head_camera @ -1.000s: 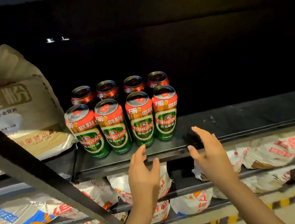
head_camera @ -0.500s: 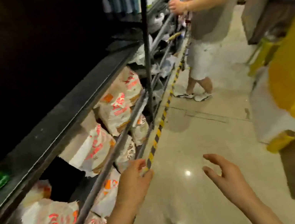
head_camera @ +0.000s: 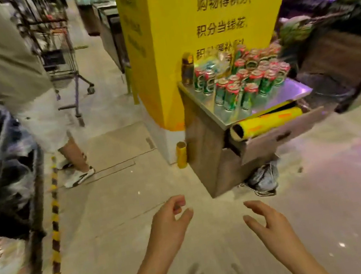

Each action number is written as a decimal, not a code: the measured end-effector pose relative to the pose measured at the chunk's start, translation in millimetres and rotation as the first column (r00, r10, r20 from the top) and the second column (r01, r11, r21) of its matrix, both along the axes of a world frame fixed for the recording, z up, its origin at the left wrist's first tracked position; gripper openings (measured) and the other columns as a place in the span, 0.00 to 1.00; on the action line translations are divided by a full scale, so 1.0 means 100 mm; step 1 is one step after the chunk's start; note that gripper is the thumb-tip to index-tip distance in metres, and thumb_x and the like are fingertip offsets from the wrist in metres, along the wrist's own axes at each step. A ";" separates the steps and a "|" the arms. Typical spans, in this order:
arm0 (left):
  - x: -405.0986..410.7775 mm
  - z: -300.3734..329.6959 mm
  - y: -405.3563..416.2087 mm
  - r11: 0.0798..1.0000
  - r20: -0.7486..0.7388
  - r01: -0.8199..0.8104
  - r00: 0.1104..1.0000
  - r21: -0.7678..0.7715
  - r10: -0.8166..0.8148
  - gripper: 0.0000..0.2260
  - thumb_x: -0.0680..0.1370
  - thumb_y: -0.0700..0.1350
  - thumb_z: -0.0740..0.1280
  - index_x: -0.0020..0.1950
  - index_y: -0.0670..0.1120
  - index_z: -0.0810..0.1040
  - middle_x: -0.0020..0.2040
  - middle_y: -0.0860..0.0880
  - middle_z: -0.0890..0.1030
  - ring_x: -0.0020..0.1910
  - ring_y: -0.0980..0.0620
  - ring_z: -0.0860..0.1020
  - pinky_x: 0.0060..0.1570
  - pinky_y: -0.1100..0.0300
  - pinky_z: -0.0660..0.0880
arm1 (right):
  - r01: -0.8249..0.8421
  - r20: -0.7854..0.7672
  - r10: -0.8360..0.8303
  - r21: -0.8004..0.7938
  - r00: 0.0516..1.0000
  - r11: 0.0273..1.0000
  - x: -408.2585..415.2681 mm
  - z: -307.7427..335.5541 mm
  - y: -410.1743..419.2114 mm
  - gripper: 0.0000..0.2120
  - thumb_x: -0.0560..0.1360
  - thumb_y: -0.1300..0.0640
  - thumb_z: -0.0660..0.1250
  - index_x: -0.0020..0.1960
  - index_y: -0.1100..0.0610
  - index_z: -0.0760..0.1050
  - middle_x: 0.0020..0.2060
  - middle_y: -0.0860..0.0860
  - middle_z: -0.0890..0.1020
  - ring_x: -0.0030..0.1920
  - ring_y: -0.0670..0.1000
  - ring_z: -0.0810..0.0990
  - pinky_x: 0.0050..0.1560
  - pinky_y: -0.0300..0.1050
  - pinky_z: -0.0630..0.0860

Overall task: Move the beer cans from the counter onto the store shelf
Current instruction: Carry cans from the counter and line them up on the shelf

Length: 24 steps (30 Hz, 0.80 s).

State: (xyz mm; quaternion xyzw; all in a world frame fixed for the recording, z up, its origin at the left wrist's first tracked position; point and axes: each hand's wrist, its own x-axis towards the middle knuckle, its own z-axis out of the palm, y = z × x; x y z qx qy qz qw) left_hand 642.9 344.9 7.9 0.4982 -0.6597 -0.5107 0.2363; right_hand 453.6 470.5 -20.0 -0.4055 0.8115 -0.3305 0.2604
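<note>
Several green beer cans with red tops stand clustered on a shiny metal counter at the upper right, in front of a yellow pillar. My left hand and my right hand hover over the floor at the bottom middle, both empty with fingers loosely curled and apart. They are well short of the counter. The store shelf runs down the left edge, blurred, with bagged goods on it.
A person in light clothes stands at the left beside the shelf. A yellow pillar rises behind the counter. A yellow roll lies in an open drawer below the counter. A gold can stands on the floor. A trolley stands farther back.
The view has swung right, from the shelf with cans, past the aisle, to the counter. Both hands stay empty and have dropped away from the shelf.
</note>
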 end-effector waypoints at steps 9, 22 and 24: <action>-1.52 -0.14 -0.53 0.983 0.035 0.182 0.982 0.020 -0.183 0.09 0.75 0.42 0.69 0.53 0.53 0.77 0.49 0.56 0.80 0.52 0.57 0.77 0.49 0.66 0.71 | 0.196 0.051 -0.191 -0.113 0.980 0.974 -1.42 0.08 -0.27 0.14 0.76 0.54 0.66 0.62 0.50 0.75 0.56 0.42 0.78 0.59 0.41 0.74 0.57 0.36 0.67; -4.07 0.03 -2.04 0.965 -0.011 0.257 0.966 -0.046 -0.258 0.10 0.76 0.42 0.67 0.56 0.50 0.75 0.50 0.55 0.79 0.50 0.61 0.75 0.43 0.74 0.68 | 0.201 0.026 -0.200 -0.134 0.979 0.970 -3.73 0.35 -1.66 0.14 0.76 0.57 0.66 0.61 0.51 0.75 0.56 0.45 0.78 0.58 0.45 0.75 0.54 0.37 0.68; -4.46 0.09 -2.16 0.953 0.003 0.294 0.956 -0.069 -0.295 0.10 0.76 0.43 0.67 0.57 0.51 0.75 0.51 0.56 0.78 0.52 0.59 0.76 0.46 0.73 0.68 | 0.244 0.073 -0.236 -0.140 0.969 0.960 -4.03 0.35 -1.73 0.13 0.75 0.59 0.67 0.58 0.49 0.75 0.54 0.46 0.79 0.56 0.45 0.76 0.53 0.36 0.69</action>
